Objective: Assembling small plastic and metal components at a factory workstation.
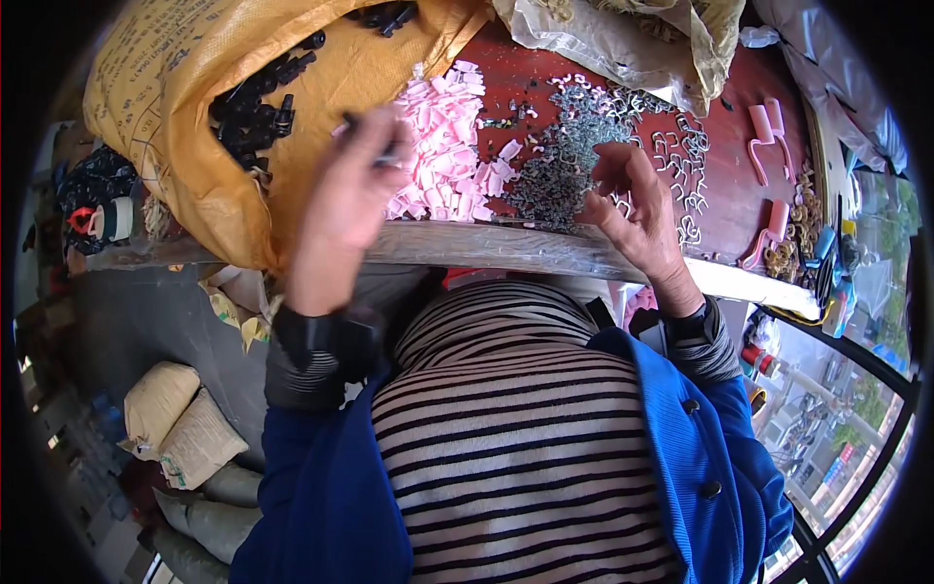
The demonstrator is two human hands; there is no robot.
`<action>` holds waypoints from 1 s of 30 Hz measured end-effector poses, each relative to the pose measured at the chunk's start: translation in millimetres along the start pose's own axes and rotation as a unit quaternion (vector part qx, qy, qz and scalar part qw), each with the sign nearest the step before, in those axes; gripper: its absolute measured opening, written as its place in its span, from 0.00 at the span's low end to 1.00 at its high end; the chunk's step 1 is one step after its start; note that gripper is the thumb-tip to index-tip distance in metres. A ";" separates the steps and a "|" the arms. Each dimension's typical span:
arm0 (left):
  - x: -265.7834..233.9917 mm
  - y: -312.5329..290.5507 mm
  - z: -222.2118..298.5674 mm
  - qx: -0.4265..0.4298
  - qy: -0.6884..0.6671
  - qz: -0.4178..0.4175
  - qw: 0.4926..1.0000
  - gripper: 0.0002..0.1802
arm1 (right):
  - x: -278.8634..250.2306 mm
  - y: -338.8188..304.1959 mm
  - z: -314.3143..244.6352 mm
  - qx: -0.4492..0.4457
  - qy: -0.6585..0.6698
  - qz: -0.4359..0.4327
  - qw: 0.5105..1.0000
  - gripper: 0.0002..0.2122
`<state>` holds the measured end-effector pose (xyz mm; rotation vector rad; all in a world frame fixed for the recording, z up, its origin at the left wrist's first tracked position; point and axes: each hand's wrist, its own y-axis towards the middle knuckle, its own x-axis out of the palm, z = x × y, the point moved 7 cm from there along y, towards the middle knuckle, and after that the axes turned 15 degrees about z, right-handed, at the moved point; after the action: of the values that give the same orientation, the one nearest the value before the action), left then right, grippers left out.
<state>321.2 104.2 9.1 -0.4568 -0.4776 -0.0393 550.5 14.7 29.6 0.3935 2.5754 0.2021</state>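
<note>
My left hand (352,185), smeared by motion, is raised at the left of the pink pile. Its fingers are closed round a small black plastic part (387,158), mostly hidden by the fingers. Beside it lies a heap of small flat pink plastic pieces (443,131). My right hand (637,209) hovers over the table's near edge with its thumb and curled fingers apart, and nothing shows between them. Just beyond its fingertips spreads a pile of small grey metal parts (559,161). Bent silvery wire pieces (689,161) are scattered to its right.
A yellow woven sack (175,107) holds black plastic parts (255,112) at the left. Pink pieces with bent arms (764,131) lie on the red tabletop (725,214) at the right. A crumpled pale sack (632,44) is at the back. Stuffed bags (190,428) stand lower left.
</note>
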 end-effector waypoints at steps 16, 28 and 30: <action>55.4 -38.7 -89.4 -0.197 0.017 -0.153 0.968 0.15 | 30.4 -0.1 -32.8 -0.113 -0.005 -0.010 0.994 0.23; 59.0 -48.4 -93.7 -0.197 0.047 -0.186 0.961 0.18 | 42.9 -4.4 -25.7 -0.079 -0.033 -0.045 0.995 0.22; 58.3 -50.0 -97.7 -0.203 0.071 -0.195 0.957 0.18 | 44.5 -6.4 -25.7 -0.068 -0.022 -0.060 0.996 0.22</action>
<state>408.4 21.0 -20.9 -0.7513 -0.4109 -0.5559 499.1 20.9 28.9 0.1899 2.5141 0.3207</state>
